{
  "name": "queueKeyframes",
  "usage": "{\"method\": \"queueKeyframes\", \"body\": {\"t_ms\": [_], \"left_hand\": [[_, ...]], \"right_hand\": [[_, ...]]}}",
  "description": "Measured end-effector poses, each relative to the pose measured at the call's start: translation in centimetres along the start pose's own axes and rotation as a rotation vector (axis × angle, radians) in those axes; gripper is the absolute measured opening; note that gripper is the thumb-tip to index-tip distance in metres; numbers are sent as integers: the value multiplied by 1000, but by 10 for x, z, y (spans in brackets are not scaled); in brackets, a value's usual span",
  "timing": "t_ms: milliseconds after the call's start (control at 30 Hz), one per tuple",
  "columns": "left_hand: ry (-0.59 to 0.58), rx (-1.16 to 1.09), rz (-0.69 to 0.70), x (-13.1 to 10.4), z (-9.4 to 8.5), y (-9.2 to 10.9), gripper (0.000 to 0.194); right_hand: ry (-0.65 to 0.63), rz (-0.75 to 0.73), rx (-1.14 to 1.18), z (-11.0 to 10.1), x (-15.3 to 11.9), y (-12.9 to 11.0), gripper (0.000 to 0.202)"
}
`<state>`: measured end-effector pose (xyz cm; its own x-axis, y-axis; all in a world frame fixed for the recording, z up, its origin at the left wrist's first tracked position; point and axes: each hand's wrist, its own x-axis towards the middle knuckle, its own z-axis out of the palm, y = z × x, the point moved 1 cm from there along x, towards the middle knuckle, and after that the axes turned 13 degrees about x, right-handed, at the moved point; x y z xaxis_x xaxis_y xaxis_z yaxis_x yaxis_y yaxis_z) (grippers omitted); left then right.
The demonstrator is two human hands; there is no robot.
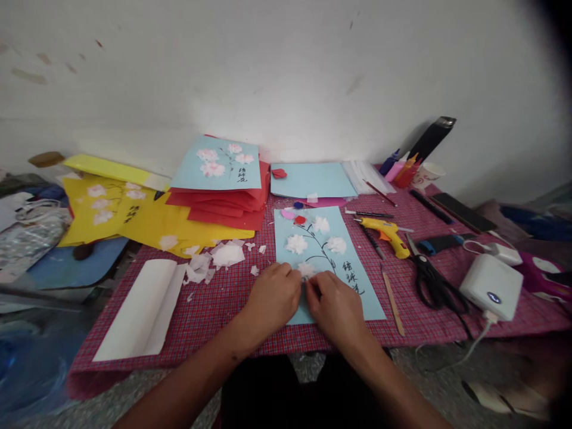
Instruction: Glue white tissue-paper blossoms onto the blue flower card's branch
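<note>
Near the worktop's [210,322] front edge, the left hand [276,292] and right hand [337,301], fingers curled together, pinch the lowest white flower [306,269] on the blue card [370,307]; pressing lightly, only at its base, should keep it fluffy.

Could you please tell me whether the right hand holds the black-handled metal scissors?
No, the right hand is at the white paper flower, while the black-handled scissors lie apart.
</note>
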<state>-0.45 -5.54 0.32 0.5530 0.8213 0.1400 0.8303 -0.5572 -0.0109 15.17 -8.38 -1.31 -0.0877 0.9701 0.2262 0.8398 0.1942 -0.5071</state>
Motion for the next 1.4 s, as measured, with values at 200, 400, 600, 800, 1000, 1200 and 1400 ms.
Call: {"method": "queueKeyframes", "body": {"t_ms": [200, 400, 600, 800, 1000, 1200, 1400], "left_hand": [[2, -7, 6, 0, 0, 0, 14], [17, -16, 11, -2, 2, -1, 16], [60, -40, -10, -4, 2, -1, 16], [86, -132, -85, -9, 3, -5, 18], [211, -159, -57, -12, 1, -9, 27], [143, -116, 144, -11, -4, -4, 35], [52, -40, 155, -6, 0, -3, 48]], "right_hand": [[-20, 10, -40, 1, 3, -1, 20], [-28, 35, -42, 0, 6, -1, 20], [-40, 45, -29, -1, 8, -2, 19], [2, 6, 42, -18, -19, 9, 12], [54, -77, 153, -32, -46, 43, 17], [58, -162, 156, -29, -46, 47, 21], [55, -184, 209, -28, -48, 50, 18]]}}
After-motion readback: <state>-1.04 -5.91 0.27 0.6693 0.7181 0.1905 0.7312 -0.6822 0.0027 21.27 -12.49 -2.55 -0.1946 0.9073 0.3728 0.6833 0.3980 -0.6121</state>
